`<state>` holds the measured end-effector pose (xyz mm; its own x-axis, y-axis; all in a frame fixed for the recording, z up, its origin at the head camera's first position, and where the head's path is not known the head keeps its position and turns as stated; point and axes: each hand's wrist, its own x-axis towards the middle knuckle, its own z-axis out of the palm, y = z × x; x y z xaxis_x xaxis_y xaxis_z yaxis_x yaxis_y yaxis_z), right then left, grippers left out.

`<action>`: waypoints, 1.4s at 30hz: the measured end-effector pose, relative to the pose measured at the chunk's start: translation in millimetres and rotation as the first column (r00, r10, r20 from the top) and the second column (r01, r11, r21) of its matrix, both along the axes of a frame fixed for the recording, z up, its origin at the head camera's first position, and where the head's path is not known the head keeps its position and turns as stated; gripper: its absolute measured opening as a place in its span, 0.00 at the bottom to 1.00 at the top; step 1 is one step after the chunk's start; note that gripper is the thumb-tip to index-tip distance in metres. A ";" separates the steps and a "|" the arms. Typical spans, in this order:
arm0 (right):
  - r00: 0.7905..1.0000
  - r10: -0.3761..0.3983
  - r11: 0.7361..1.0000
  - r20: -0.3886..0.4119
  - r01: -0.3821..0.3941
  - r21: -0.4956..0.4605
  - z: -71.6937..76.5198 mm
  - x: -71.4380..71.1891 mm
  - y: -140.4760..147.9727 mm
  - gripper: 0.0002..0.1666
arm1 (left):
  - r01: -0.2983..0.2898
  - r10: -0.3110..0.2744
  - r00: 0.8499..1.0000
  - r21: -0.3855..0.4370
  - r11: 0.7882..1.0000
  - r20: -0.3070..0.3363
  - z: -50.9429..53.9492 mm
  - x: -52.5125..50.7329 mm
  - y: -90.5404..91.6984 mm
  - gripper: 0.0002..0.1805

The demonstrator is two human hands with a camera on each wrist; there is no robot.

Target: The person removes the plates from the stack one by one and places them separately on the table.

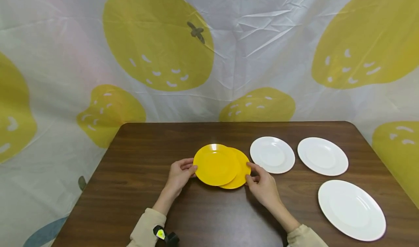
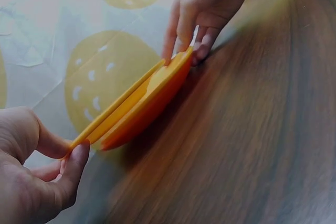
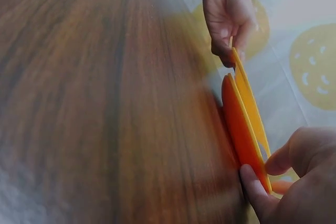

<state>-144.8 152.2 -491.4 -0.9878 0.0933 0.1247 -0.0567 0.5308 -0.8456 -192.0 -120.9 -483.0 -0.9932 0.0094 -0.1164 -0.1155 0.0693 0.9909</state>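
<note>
Two round yellow plates overlap above the middle of the table in the head view. My left hand [image 1: 179, 175] pinches the left rim of the upper yellow plate [image 1: 214, 165] between thumb and fingers. The lower yellow plate [image 1: 244, 168] sticks out to the right, and its right rim is pinched by my right hand [image 1: 264, 187]. Seen edge-on in the left wrist view, the upper plate [image 2: 118, 103] is tilted, with a narrow gap between it and the lower plate [image 2: 152, 111]. Most of the lower plate's face is covered in the head view.
To the right on the brown wooden table [image 1: 137, 181] lie a small round white plate [image 1: 272, 155], an oval white plate [image 1: 322, 156] and a larger oval white plate [image 1: 351, 210]. Behind the table hangs a white curtain [image 1: 255, 65] printed with yellow fruit.
</note>
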 end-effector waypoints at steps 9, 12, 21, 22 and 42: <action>1.000 0.011 1.000 -0.003 -0.010 0.013 -0.7 0.0 0.0 0.26 | -0.049 0.049 0.999 0.011 0.999 0.009 2.4 -2.7 -18.9 0.19; 1.000 0.011 1.000 -0.005 -0.011 0.022 -0.4 0.2 -0.6 0.26 | -0.076 0.076 0.997 0.028 0.997 0.018 3.1 -3.4 -25.8 0.20; 1.000 0.008 1.000 -0.025 -0.007 0.028 -1.6 -1.3 -0.8 0.26 | -0.114 0.113 0.993 0.055 0.992 0.020 6.8 -7.9 -44.4 0.21; 1.000 0.009 1.000 -0.025 -0.008 0.027 -1.8 -1.4 -0.9 0.26 | -0.119 0.118 0.993 0.050 0.992 0.026 6.7 -8.1 -46.4 0.20; 0.999 0.005 0.999 -0.041 -0.004 0.039 -0.4 -0.6 1.1 0.25 | -0.234 0.231 0.969 0.020 0.972 0.084 1.6 -1.8 -78.2 0.24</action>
